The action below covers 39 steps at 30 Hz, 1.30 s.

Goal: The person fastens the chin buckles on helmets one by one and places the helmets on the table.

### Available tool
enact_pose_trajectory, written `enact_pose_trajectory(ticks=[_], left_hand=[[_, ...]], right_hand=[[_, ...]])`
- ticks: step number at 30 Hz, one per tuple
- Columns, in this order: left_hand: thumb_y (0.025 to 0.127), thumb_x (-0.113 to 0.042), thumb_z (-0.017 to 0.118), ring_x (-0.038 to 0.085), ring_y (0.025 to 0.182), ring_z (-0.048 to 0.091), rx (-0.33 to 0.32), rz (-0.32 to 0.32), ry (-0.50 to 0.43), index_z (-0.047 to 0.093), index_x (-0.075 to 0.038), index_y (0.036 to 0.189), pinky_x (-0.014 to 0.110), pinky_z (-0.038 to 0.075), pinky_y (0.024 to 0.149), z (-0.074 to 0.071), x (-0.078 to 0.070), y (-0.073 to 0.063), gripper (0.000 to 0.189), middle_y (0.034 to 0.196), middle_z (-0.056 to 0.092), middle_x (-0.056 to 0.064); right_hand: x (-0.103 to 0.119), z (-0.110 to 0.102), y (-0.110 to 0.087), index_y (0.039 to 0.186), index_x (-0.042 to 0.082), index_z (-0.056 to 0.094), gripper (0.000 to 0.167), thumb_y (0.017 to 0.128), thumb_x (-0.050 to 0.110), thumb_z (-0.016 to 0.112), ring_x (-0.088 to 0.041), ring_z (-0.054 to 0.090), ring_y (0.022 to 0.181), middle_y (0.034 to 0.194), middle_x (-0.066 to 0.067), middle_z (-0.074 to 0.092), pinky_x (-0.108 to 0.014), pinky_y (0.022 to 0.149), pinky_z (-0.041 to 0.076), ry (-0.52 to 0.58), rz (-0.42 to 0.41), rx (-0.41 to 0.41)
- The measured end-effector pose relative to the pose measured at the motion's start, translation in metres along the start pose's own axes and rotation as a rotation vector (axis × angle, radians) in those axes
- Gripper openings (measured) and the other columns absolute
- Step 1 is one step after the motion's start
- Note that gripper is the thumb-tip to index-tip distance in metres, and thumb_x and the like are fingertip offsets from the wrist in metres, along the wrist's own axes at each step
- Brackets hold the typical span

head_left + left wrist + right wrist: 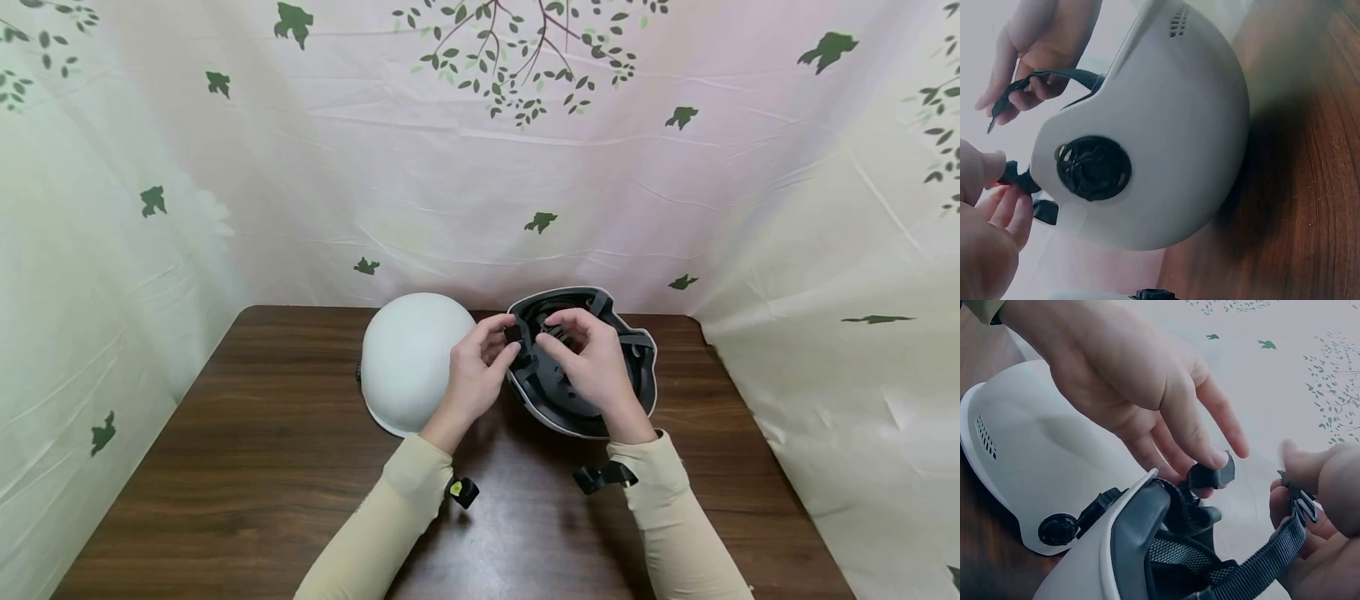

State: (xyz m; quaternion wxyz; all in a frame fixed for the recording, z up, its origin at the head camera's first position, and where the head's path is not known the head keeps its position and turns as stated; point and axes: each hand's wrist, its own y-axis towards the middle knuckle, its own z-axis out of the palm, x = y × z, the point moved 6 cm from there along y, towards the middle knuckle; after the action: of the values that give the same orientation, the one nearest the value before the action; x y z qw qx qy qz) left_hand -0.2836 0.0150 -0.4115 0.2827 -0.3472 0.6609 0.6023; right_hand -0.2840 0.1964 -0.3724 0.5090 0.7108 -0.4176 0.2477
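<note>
An upturned white helmet [527, 402] with a black padded lining lies on the table, its inside facing up. My left hand [476, 358] is at its left rim and pinches a black strap piece [1213, 476] between thumb and fingers. Over the helmet's opening, my right hand [592, 358] pinches the end of a black webbing strap [1266, 559], where a small buckle [1304, 506] shows. The two strap ends are apart. A round black knob [1093, 169] sits on the helmet's outer side in the left wrist view.
Just left of the upturned helmet, a second white helmet [412, 358] stands dome up. Both are near the far edge of the dark wooden table [247, 467]. A pale cloth [450, 183] printed with leaves and birds hangs behind and at both sides.
</note>
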Motion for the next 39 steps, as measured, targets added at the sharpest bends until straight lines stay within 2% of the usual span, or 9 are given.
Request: enact_pose_trajectory(ticks=[6, 10, 13, 19, 26, 34, 39], left_hand=[[0.092, -0.003, 0.08, 0.029, 0.105, 0.073, 0.025, -0.032, 0.092, 0.066, 0.004, 0.134, 0.041, 0.062, 0.091, 0.0003, -0.0009, 0.0011, 0.045, 0.125, 0.073, 0.017], [0.092, -0.006, 0.081, 0.029, 0.106, 0.073, 0.067, -0.05, 0.148, 0.068, 0.003, 0.135, 0.042, 0.062, 0.091, 0.0023, 0.0, 0.0002, 0.046, 0.123, 0.073, 0.016], [0.093, -0.005, 0.08, 0.028, 0.106, 0.074, 0.088, -0.045, 0.153, 0.068, 0.001, 0.134, 0.041, 0.062, 0.092, 0.0036, 0.0001, 0.0002, 0.043, 0.122, 0.07, 0.015], [0.093, -0.001, 0.078, 0.026, 0.107, 0.072, 0.108, -0.008, 0.139, 0.071, -0.004, 0.133, 0.038, 0.062, 0.091, 0.0041, -0.0002, 0.001, 0.041, 0.123, 0.068, 0.014], [0.094, -0.001, 0.077, 0.026, 0.107, 0.07, 0.128, 0.018, 0.182, 0.073, -0.003, 0.132, 0.035, 0.062, 0.088, 0.0032, 0.0006, 0.0022, 0.039, 0.124, 0.067, 0.014], [0.093, -0.001, 0.079, 0.027, 0.106, 0.07, 0.139, 0.046, 0.205, 0.071, 0.0, 0.133, 0.034, 0.062, 0.088, 0.003, -0.0012, 0.0019, 0.041, 0.124, 0.068, 0.016], [0.093, -0.002, 0.079, 0.027, 0.105, 0.069, 0.135, 0.033, 0.187, 0.073, -0.001, 0.127, 0.033, 0.062, 0.088, 0.0034, -0.0011, 0.0021, 0.035, 0.121, 0.067, 0.015]], right_hand=[[-0.0025, -0.004, -0.0008, 0.126, 0.006, 0.071, 0.033, 0.095, 0.013, 0.08, -0.006, 0.066, 0.094, 0.115, -0.011, 0.077, -0.017, 0.068, 0.049, -0.03, 0.005, -0.002], [-0.0053, -0.0045, -0.0011, 0.126, 0.005, 0.072, 0.031, 0.097, 0.014, 0.078, -0.006, 0.064, 0.08, 0.11, -0.013, 0.078, -0.016, 0.064, 0.049, -0.042, 0.006, 0.006], [-0.0054, -0.0036, -0.0012, 0.124, 0.007, 0.075, 0.029, 0.097, 0.012, 0.078, -0.012, 0.059, 0.07, 0.107, -0.013, 0.076, -0.018, 0.059, 0.047, -0.062, -0.006, 0.029], [-0.0053, -0.0051, -0.0018, 0.125, 0.011, 0.077, 0.031, 0.094, 0.012, 0.081, -0.017, 0.058, 0.076, 0.111, -0.008, 0.072, -0.02, 0.063, 0.046, -0.18, -0.037, 0.038], [-0.0053, -0.0047, -0.0017, 0.123, 0.007, 0.076, 0.032, 0.092, 0.011, 0.082, -0.019, 0.066, 0.075, 0.092, -0.008, 0.076, -0.021, 0.063, 0.05, -0.188, -0.02, 0.05], [-0.0067, 0.001, -0.0033, 0.118, 0.009, 0.079, 0.029, 0.09, 0.009, 0.085, -0.018, 0.066, 0.076, 0.101, -0.008, 0.078, -0.026, 0.063, 0.051, -0.251, -0.073, 0.073], [-0.0081, 0.003, -0.0041, 0.119, 0.007, 0.079, 0.03, 0.09, 0.01, 0.084, -0.02, 0.071, 0.081, 0.11, -0.009, 0.079, -0.03, 0.067, 0.055, -0.271, -0.108, 0.084]])
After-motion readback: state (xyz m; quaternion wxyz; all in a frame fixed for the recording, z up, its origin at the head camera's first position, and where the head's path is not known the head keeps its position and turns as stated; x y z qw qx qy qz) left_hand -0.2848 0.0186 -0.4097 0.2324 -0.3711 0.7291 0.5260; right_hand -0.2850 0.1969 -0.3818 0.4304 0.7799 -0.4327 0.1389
